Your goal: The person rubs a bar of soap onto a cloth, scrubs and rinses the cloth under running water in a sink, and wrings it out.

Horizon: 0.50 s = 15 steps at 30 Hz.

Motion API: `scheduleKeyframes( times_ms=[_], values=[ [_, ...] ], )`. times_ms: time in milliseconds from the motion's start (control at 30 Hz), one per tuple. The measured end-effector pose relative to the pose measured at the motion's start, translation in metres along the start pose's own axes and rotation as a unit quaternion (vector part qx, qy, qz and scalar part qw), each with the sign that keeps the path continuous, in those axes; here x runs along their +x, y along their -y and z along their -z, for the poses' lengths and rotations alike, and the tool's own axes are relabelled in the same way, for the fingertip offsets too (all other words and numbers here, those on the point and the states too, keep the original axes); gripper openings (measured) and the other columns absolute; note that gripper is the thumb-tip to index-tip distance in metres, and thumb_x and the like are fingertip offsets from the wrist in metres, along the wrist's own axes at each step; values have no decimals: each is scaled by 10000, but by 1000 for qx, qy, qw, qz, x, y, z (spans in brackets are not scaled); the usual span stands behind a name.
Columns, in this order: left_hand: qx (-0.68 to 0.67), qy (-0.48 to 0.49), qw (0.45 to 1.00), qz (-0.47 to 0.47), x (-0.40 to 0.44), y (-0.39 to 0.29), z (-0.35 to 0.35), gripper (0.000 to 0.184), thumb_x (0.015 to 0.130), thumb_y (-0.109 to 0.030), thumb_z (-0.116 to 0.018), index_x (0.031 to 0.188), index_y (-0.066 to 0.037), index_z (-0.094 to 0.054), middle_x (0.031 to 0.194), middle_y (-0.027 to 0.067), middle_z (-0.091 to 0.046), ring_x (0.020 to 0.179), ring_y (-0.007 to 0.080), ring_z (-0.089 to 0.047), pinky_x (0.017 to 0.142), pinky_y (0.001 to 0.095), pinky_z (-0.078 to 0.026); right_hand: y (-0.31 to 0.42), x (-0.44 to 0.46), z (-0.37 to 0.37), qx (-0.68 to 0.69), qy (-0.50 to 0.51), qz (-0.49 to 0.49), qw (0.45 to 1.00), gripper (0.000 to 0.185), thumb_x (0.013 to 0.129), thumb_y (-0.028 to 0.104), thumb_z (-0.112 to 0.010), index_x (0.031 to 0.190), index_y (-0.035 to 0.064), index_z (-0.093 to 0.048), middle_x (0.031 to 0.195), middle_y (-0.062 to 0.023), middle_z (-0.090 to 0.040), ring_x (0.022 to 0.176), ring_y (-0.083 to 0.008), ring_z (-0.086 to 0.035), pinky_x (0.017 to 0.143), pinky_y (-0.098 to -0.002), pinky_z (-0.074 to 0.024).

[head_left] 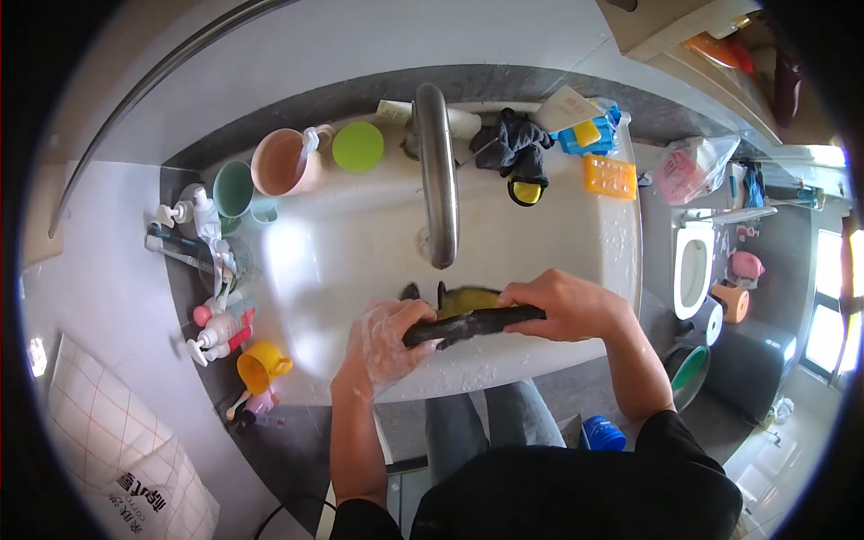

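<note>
Both my hands grip a wet black item with a yellow-green patch (pixel 477 321), stretched level over the front of the white sink (pixel 360 234). It looks like cloth, but its exact kind I cannot make out. White suds cover my left hand (pixel 387 340), closed around the left end. My right hand (pixel 562 308) pinches the other end. Just behind them hangs the metal faucet (pixel 438 180). On the sink's back rim lies a crumpled dark cloth item (pixel 515 148) with a yellow patch.
Along the back rim stand a pink cup (pixel 279 162), a green cup (pixel 234 187), a green round lid (pixel 358 147) and an orange soap dish (pixel 610 176). Pump bottles (pixel 220 331) and a yellow mug (pixel 263 365) line the left. A toilet (pixel 693 265) is at right.
</note>
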<state>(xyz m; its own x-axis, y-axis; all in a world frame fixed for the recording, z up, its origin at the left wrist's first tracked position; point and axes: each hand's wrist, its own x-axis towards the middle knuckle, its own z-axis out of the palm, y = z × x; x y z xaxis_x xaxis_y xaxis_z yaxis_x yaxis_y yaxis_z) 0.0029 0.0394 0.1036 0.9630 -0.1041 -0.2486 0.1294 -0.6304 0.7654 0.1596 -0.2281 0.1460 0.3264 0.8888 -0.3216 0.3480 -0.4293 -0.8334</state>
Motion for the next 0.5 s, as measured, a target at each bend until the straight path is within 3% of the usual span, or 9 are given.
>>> scheduleKeyframes(
  times_ms=[67, 167, 267, 333, 367, 433, 500],
  values=[
    [34, 7, 999, 29, -3, 1, -1, 314, 705, -177, -868, 963, -107, -703, 938, 82, -719, 940, 321, -672, 863, 452, -534, -4, 0, 1, -39, 21, -2, 999, 284, 898, 182, -779, 1148, 101, -672, 857, -125, -733, 770, -336, -708, 721, -428, -537],
    [54, 50, 996, 51, -5, -3, 0, 324, 721, -216, -866, 999, -126, -726, 958, 76, -719, 994, 328, -658, 850, 453, -533, -3, -4, 1, -93, -30, 36, 995, 330, 832, 105, -782, 1147, 87, -684, 924, -122, -740, 843, -339, -711, 787, -435, -550],
    [45, -22, 999, -2, -2, -3, 7, 330, 730, -238, -872, 1003, -123, -728, 945, 67, -707, 1000, 319, -654, 901, 465, -528, -5, -3, 2, -79, -75, 19, 994, 343, 783, 51, -777, 1117, 68, -702, 972, -118, -738, 890, -331, -709, 825, -426, -558],
    [49, -89, 993, -68, 0, 3, 10, 289, 734, -200, -880, 953, -92, -725, 884, 70, -659, 917, 294, -646, 962, 481, -502, -11, -8, 2, -96, -105, -33, 989, 301, 775, 21, -770, 1069, 57, -714, 963, -109, -728, 929, -325, -701, 838, -427, -557],
    [50, -89, 993, -67, -2, 8, 10, 289, 734, -200, -880, 953, -92, -725, 884, 70, -659, 917, 294, -646, 962, 481, -502, -15, -11, 3, -96, -105, -33, 989, 301, 775, 21, -770, 1069, 57, -714, 963, -109, -728, 929, -325, -701, 838, -427, -557],
    [39, -90, 992, -82, -6, 25, 6, 272, 785, -204, -844, 997, -104, -706, 881, 63, -673, 940, 288, -676, 1083, 510, -456, -24, -17, 7, -118, -136, -39, 983, 280, 783, 24, -763, 1057, 55, -718, 978, -106, -704, 950, -327, -688, 839, -429, -556],
    [22, -65, 997, -42, -12, 47, 3, 252, 809, -168, -819, 1011, -90, -690, 908, 72, -690, 931, 304, -687, 1076, 478, -473, -31, -21, 11, -124, -151, -58, 979, 270, 787, 19, -757, 1052, 51, -718, 978, -106, -687, 951, -333, -681, 839, -430, -553]
  ],
)
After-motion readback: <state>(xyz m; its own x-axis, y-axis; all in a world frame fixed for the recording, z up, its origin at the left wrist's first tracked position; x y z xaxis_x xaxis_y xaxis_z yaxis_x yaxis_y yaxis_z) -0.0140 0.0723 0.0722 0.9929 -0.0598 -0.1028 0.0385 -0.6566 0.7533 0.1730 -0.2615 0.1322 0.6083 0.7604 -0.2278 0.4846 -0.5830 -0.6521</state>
